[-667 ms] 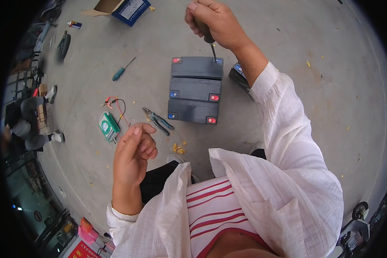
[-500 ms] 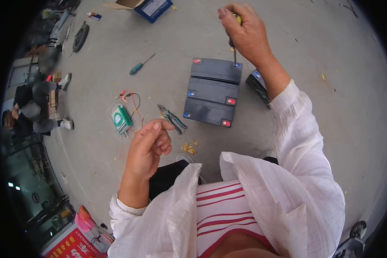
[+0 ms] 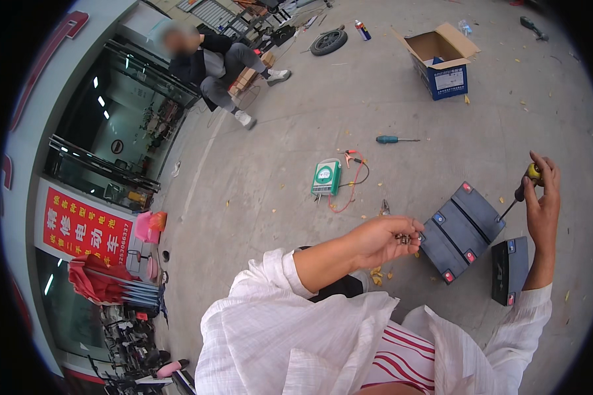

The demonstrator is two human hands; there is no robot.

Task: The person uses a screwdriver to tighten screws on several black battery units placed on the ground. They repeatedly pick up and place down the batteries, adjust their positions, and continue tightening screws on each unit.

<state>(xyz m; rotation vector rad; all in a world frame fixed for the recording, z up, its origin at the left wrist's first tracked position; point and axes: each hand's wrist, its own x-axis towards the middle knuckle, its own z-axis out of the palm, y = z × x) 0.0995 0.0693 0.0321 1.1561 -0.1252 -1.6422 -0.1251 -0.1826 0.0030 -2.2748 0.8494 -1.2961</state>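
Note:
Three dark grey batteries (image 3: 460, 232) with red and blue terminals lie side by side on the ground. My right hand (image 3: 542, 204) grips a screwdriver (image 3: 520, 189) with a yellow and black handle. Its shaft slants down to the blue terminal at the far right corner of the block. My left hand (image 3: 383, 238) is curled, palm up, around several small metal fasteners (image 3: 404, 239), near the block's left side; their exact kind is too small to tell. Another battery (image 3: 509, 270) stands apart, close to my right forearm. Pliers (image 3: 385, 207) are mostly hidden behind my left hand.
A green tester (image 3: 327, 178) with red and black clip leads and a teal-handled screwdriver (image 3: 397, 139) lie on the concrete. Farther off are an open cardboard box (image 3: 441, 66), a spray can (image 3: 362, 29) and a wheel (image 3: 328, 41). A person (image 3: 224, 72) sits by the shopfront.
The view has swung left, so the batteries appear farther right and the shopfront shows. My left hand has turned, revealing the small metal pieces. The screwdriver stays at the same terminal, now more slanted.

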